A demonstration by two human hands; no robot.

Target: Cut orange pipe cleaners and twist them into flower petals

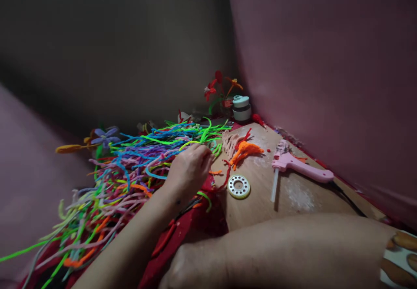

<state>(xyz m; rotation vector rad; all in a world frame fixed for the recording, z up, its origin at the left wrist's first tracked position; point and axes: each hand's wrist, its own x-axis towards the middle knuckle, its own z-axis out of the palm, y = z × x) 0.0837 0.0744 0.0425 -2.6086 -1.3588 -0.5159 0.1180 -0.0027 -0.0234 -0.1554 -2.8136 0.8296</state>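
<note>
My left hand [190, 165] reaches over a heap of many-coloured pipe cleaners [143, 158]. Its fingers are pinched together at the heap's right edge, right beside several bright green pipe cleaners [211, 134]. What lies between the fingertips is hidden. My right hand [192, 263] is low in the view, curled closed, its fingers turned down and partly cut off by the bottom edge, so anything in it is out of sight. Red-handled scissors [164, 239] lie partly hidden under my left wrist.
On the wooden board [254, 213] lie a pink glue gun [302, 167] with its stick and cord, a round perforated disc [239, 187], and orange [246, 152] and beige bent pipe cleaners [230, 143]. Behind stand a white lidded jar [241, 108] and red pipe-cleaner flowers [211, 90].
</note>
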